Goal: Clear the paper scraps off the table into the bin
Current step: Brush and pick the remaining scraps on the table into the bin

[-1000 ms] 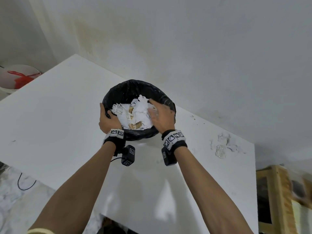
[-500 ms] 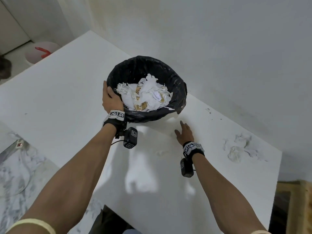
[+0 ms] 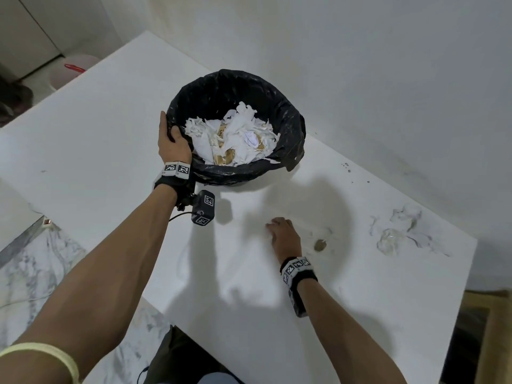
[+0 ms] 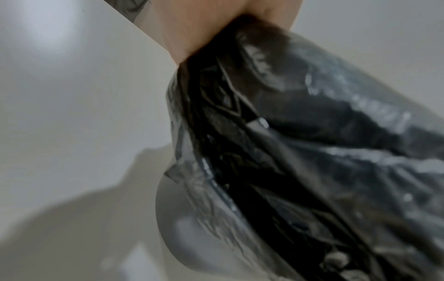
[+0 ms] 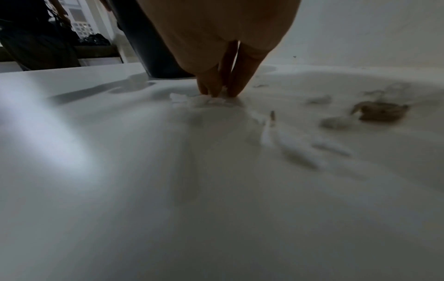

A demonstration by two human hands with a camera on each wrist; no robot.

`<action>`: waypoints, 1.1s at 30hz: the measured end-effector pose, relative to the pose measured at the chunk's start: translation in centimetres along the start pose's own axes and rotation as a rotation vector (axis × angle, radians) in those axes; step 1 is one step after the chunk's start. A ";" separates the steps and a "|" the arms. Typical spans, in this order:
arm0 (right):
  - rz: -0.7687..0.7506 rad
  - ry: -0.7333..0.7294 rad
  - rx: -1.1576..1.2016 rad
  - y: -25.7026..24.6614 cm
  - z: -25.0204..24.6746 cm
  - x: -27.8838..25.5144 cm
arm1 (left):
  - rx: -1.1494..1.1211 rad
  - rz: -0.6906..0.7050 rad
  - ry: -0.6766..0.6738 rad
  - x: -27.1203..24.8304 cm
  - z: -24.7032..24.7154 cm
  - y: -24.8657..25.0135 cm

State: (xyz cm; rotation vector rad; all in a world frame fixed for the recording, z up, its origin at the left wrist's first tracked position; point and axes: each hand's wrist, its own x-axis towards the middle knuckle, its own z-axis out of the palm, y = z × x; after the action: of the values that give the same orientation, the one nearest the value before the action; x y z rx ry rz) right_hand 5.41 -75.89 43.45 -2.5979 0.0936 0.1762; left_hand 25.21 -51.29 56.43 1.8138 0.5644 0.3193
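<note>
1. Paper scraps [image 3: 235, 137]: most sit piled inside the bin [image 3: 291, 117], white with a few tan bits. The bin has a black liner and stands on the table [image 3: 97, 151], near the wall.
2. Judgement: task mostly done, not finished. Leftovers on the table, nearer the person than the bin: a small white scrap cluster [image 5: 192, 99] at the right fingertips, a thin white strip [image 5: 295, 150] closer to the wrist camera, a tan scrap [image 3: 320, 245] just right of the right hand, and a few faint bits near it.
3. Further right on the table is a crinkly clear patch [image 3: 399, 231]. Can't tell if it's film, plastic or residue, so unclear whether it counts as scrap.
4. Left hand [image 3: 173, 139]: grip closed on the bin rim at its left side, thumb inside over the liner, fingers around the outside. Left wrist view shows only blurred liner folds [image 4: 300, 152] and the bin's grey wall below them, no finger detail.
5. Right hand [image 3: 284, 234]: down on the table, well apart from the bin. Fingertips [image 5: 236, 89] are bunched together, pointing down, touching the white scrap cluster. It reads as a pinch or gather on that cluster. Whether the paper is actually secured, I cannot tell: motion blur and the fingers hide the contact.
6. Left to do, by my read: lift this cluster into the bin, then collect the strip, the tan scrap and the small bits. Thin flat pieces on a smooth top will likely need sliding or raking together.
</note>
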 end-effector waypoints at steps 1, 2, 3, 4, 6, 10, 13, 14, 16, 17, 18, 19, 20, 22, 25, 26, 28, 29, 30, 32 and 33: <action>0.008 -0.014 -0.024 0.3 -0.6 0.2 | -0.005 -0.008 0.004 0.0 0.0 0.0; 0.034 -0.032 -0.047 0.7 -1.4 0.5 | -0.007 -0.015 0.008 -0.1 -0.1 0.0; 0.079 -0.038 -0.056 1.3 -2.2 0.9 | -0.005 -0.018 0.009 -0.2 -0.1 0.1; 0.143 -0.025 -0.042 2.1 -3.1 1.2 | -0.001 -0.014 0.006 -0.2 -0.1 0.1; 0.259 0.071 -0.013 3.8 -5.0 1.6 | 0.011 -0.003 0.000 -0.2 -0.2 0.3; 0.503 0.245 0.023 8.0 -6.5 -0.2 | 0.028 -0.014 -0.007 -0.1 -0.2 0.4; 0.583 0.160 -0.004 8.0 -4.7 -1.5 | 0.022 0.000 -0.017 0.0 0.0 0.6; 0.622 0.124 0.008 7.1 -4.0 -1.6 | 0.022 0.007 -0.016 0.0 0.0 0.7; 0.661 0.051 0.095 4.1 -2.3 -2.0 | 0.023 0.015 -0.021 0.0 0.0 0.7; 0.635 0.029 0.128 2.7 -1.4 -2.1 | 0.021 0.015 -0.025 0.0 0.0 0.7; 0.590 0.020 0.133 1.3 -0.4 -2.4 | 0.019 0.017 -0.036 0.1 0.1 0.7; 0.538 0.019 0.114 0.2 0.7 -2.8 | 0.018 0.020 -0.049 0.1 0.1 0.8; 0.491 0.023 0.082 -0.7 1.7 -3.4 | 0.019 0.025 -0.063 0.2 0.1 0.8; 0.437 0.106 0.052 -2.2 3.0 -4.4 | 0.017 0.036 -0.087 0.4 0.0 0.8; 0.393 0.295 0.073 -2.9 3.1 -5.3 | 0.005 0.037 -0.115 0.7 -0.1 0.7; 0.413 0.303 0.092 -2.6 2.6 -5.4 | 0.003 0.040 -0.124 0.7 -0.1 0.7; 0.516 0.236 0.162 -1.6 1.1 -4.7 | 0.000 0.051 -0.136 0.8 -0.1 0.6; 0.574 0.180 0.165 -1.1 0.2 -4.3 | 0.002 0.051 -0.140 0.9 -0.2 0.6; 0.620 0.167 0.137 -0.7 -0.7 -3.9 | 0.005 0.048 -0.146 1.0 -0.3 0.5; 0.701 0.253 0.148 -0.2 -2.5 -3.2 | 0.009 0.046 -0.160 1.0 -0.3 0.6; 0.733 0.314 0.193 -0.5 -3.7 -2.8 | 0.009 0.049 -0.173 1.1 -0.3 0.7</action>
State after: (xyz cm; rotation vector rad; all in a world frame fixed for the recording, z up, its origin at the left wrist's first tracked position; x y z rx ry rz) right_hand 3.12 -77.30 47.22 -2.2627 1.1149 0.0108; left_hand 26.13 -50.61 57.15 1.8449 0.4016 0.1909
